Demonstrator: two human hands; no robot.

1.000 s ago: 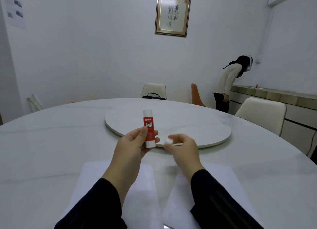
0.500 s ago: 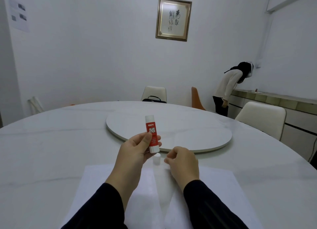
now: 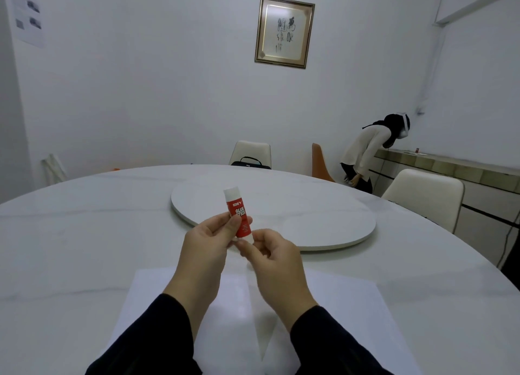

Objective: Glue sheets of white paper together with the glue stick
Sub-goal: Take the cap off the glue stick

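Note:
My left hand (image 3: pixel 208 251) holds a red and white glue stick (image 3: pixel 237 211) upright above the table, thumb across its red label. The stick's white top end points up, with no cap on it. My right hand (image 3: pixel 275 265) is just right of it, its thumb and forefinger pinching the stick's bottom end. Two sheets of white paper lie side by side on the table under my forearms, the left sheet (image 3: pixel 157 304) and the right sheet (image 3: pixel 351 304), with a narrow wedge of table between them. The cap is hidden behind my hands.
The round white table (image 3: pixel 84 234) carries a raised round turntable (image 3: pixel 295 214) just beyond my hands. White chairs (image 3: pixel 422 194) stand around it, one with a black bag. A person (image 3: pixel 365 152) bends over a counter at the back right.
My right hand held the white cap, set it down on the table between the sheets, then rose to the stick's bottom end. The left hand kept the stick upright.

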